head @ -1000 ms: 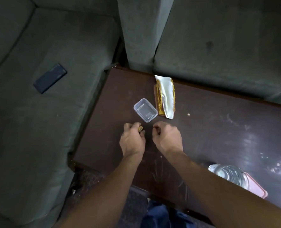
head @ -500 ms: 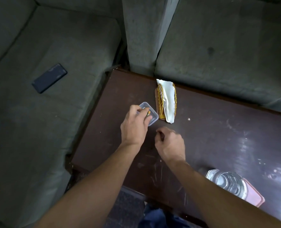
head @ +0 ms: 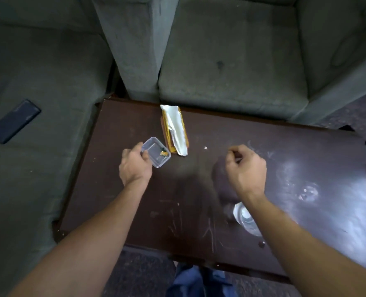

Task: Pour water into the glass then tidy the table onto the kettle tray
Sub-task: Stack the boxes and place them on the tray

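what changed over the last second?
Left hand carried the yellow scrap forward and let it go into the clear box; its fingers are now at the box rim. Right hand moved right, fingers curled. Wrapper, glass, phone stayed put.

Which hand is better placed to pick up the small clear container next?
Left, probably. The left hand sits at the near rim of the container, fingers touching it; the right hand hovers curled farther right, beyond the wrapper.
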`<act>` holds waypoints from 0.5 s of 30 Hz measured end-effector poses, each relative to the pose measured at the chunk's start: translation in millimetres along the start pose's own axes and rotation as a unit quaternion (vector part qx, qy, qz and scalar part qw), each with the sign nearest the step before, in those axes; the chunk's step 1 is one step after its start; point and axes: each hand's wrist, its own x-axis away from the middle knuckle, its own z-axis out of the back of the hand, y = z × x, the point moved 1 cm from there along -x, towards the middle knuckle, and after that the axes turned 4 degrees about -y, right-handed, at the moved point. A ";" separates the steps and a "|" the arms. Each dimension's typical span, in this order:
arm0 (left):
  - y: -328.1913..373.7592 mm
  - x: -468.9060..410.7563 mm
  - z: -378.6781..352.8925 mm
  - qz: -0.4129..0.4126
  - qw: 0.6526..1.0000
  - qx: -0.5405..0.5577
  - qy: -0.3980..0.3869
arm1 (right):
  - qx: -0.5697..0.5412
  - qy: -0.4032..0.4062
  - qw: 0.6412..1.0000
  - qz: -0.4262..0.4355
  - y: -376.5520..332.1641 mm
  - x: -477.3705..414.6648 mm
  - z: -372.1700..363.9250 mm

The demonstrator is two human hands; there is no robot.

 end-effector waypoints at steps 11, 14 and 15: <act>29.2 89.0 -50.5 -0.017 0.996 0.063 -0.060 | 0.103 -0.057 0.982 -0.147 135.5 12.7 79.0; 46.9 101.0 -67.2 -0.022 0.990 0.088 -0.106 | 0.161 -0.160 0.965 -0.134 162.3 30.7 81.4; 51.8 103.6 -71.3 -0.019 0.989 0.093 -0.117 | 0.174 -0.194 0.957 -0.123 167.9 36.9 82.3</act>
